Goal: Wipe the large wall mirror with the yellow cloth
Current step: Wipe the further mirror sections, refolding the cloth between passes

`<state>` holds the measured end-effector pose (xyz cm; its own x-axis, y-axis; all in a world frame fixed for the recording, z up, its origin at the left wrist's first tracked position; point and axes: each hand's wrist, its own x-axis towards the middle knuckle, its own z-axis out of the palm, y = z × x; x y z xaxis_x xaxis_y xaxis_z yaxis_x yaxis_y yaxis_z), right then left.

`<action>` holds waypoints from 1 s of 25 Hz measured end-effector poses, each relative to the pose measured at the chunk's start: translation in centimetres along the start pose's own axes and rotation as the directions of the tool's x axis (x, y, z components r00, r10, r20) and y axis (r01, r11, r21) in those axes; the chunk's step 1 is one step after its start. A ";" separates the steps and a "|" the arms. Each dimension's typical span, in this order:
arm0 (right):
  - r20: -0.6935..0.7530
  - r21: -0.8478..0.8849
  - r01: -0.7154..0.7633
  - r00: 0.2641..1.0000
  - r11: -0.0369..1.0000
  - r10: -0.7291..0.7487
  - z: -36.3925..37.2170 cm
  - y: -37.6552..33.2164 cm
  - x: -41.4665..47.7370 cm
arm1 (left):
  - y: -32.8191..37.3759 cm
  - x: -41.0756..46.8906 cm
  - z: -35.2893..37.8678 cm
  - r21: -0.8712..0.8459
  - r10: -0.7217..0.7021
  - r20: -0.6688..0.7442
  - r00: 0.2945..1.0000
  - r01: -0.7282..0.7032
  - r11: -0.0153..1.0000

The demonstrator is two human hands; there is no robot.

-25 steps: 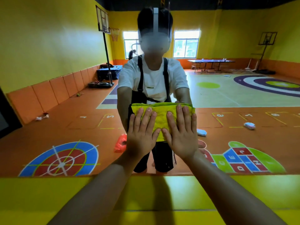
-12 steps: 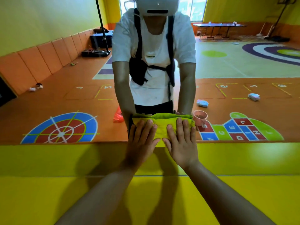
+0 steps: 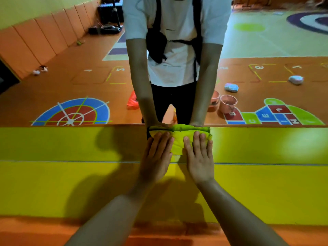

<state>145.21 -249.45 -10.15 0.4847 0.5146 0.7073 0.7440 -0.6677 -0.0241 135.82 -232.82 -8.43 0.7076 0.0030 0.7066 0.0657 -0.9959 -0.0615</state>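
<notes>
The folded yellow cloth (image 3: 179, 139) lies flat against the wall at the bottom edge of the large mirror (image 3: 71, 77). My left hand (image 3: 158, 155) presses on its left part, fingers spread flat. On the cloth's right part my right hand (image 3: 199, 157) lies the same way. Most of the cloth now rests on the yellow wall panel just under the mirror's lower rim. The mirror shows my own reflection, arms reaching down to the cloth.
A yellow padded wall panel (image 3: 71, 174) runs below the mirror, with orange floor (image 3: 35, 231) at its foot. Reflected in the mirror are two pink cups (image 3: 228, 103), a red bag (image 3: 132, 102), white bundles and painted floor games.
Both hands have slid the cloth straight down the mirror, from chest height to its bottom edge and onto the yellow panel. My head has tilted down with them.
</notes>
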 end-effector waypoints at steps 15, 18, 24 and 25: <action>0.471 0.011 -0.207 0.864 0.978 0.178 1.1 -2.2 -9.4 | 5.3 -4.5 2.2 -0.035 -0.434 0.527 0.730 0.530 0.847; 0.440 0.023 -0.150 0.889 0.988 0.124 -0.6 -1.3 -8.8 | 5.9 -2.6 1.0 0.093 -0.430 0.575 0.696 0.467 0.880; 0.361 0.014 -0.126 0.926 0.992 0.113 -5.7 0.5 -5.4 | 7.6 -1.2 -4.3 0.022 -0.332 0.619 0.712 0.407 0.913; 0.337 0.023 -0.110 0.937 0.994 0.095 -7.4 0.7 -4.5 | 7.6 -0.5 -5.4 0.008 -0.293 0.617 0.730 0.366 0.931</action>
<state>140.15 -256.20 -8.11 0.6799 0.5994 0.4226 0.6969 -0.7075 -0.1178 132.19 -240.92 -5.40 0.9317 0.3493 0.0992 0.3259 -0.9249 0.1959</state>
